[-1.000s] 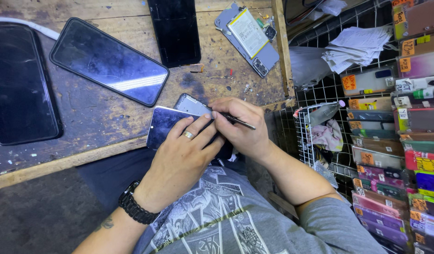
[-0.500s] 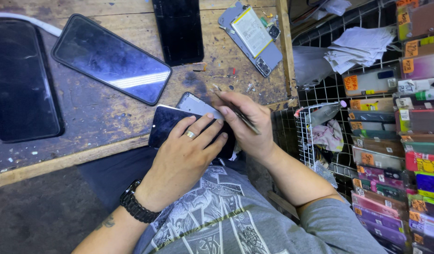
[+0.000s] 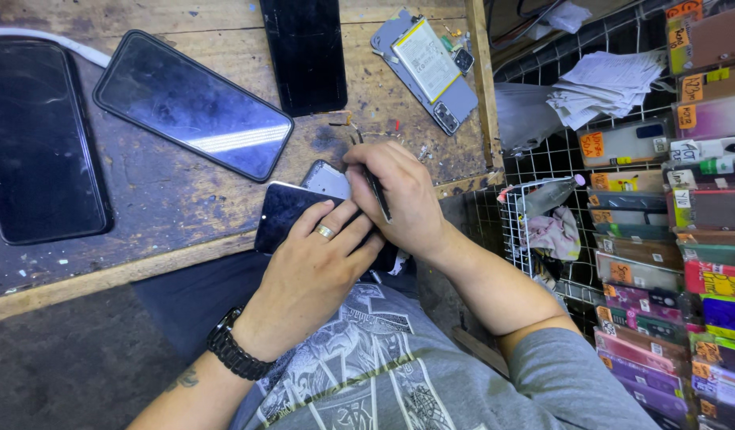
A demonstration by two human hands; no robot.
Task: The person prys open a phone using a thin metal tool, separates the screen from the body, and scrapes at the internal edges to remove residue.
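the left hand (image 3: pixel 316 267) lies flat on a dark glossy phone (image 3: pixel 284 215) at the bench edge (image 3: pixel 105 275), fingers extended, pinning it. the right hand (image 3: pixel 399 195), at 2 o'clock of it, is closed around a thin dark tool (image 3: pixel 377 193). the phone appears light, stiff, slippery and fragile; best gripped by its side edges.

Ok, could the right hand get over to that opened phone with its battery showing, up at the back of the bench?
Probably yes. The opened phone lies on the wooden bench straight beyond the right hand, with only small debris between them. But that hand grips a thin dark tool, so it isn't free.
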